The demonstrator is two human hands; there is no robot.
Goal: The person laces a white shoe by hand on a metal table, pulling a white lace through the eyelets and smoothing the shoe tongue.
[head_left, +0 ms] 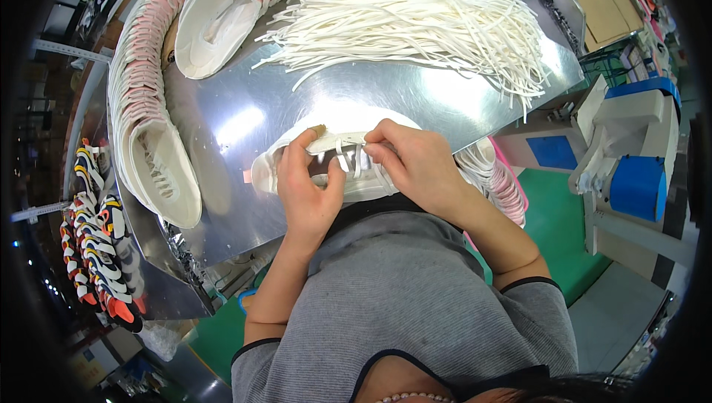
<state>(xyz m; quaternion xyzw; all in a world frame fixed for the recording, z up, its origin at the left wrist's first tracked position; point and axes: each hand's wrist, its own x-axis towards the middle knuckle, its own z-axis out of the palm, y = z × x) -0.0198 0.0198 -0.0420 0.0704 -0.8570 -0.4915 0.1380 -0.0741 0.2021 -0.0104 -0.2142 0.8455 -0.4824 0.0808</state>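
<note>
A white shoe upper (pixel 265 173) lies sideways in front of me at the table's near edge, white lace strands (pixel 343 158) crossing its opening. My left hand (pixel 305 192) grips the upper's eyelet edge at its left part, thumb inside the opening; something tan covers the index fingertip. My right hand (pixel 415 160) pinches with thumb and index finger at the same edge farther right, where a lace passes through. The lace end between those fingertips is mostly hidden. Beyond my hands, a large pile of loose white shoelaces (pixel 415 25) is spread over the metal table (pixel 297 95).
Nested rows of white and pink shoe uppers (pixel 141 84) run along the table's left side and far left. More stacked uppers (pixel 493 180) stand low at my right. Colourful shoe parts (pixel 96 247) hang at far left. A grey and blue machine (pixel 630 151) stands to the right.
</note>
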